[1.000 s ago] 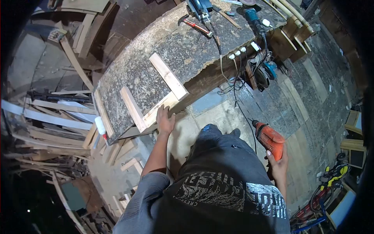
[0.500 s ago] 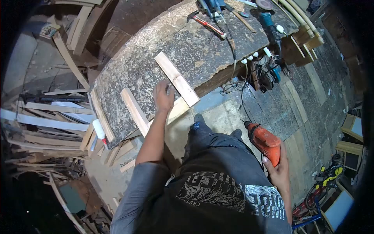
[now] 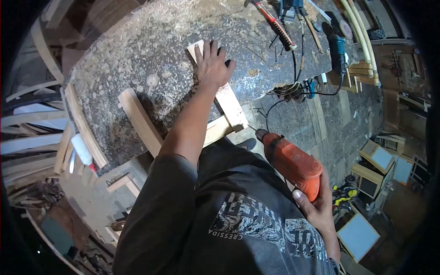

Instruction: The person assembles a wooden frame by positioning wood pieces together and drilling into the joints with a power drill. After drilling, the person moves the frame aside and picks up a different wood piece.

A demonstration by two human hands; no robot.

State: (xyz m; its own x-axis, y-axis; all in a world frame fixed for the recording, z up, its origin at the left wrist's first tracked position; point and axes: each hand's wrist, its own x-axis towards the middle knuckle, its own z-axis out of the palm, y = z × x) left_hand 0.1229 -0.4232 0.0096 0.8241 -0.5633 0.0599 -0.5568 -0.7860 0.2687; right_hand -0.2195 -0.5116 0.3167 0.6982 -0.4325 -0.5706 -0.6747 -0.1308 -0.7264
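Note:
My left hand [image 3: 214, 66] lies with spread fingers on the upper part of a pale wooden piece [image 3: 231, 107] on the speckled workbench [image 3: 165, 59]. A crosspiece [image 3: 215, 130] meets that piece near its lower end, and another wooden piece [image 3: 140, 120] lies to the left. My right hand [image 3: 318, 206] is wrapped round the handle of a red-orange drill [image 3: 293, 160]. The drill's thin bit points up and left, its tip close to the lower end of the wooden piece; whether they touch is hard to tell.
A red hammer [image 3: 277, 26] and a teal grinder [image 3: 340, 50] lie at the back right of the bench. A white bottle [image 3: 81, 149] is at the left edge beside a wooden strip [image 3: 82, 123]. Cables hang off the bench's right edge. Framed panels [image 3: 360, 236] stand lower right.
My left hand has moved up and right onto the wooden piece. The drill in my right hand has moved left and up, bringing its bit near the wood's end. The view has shifted.

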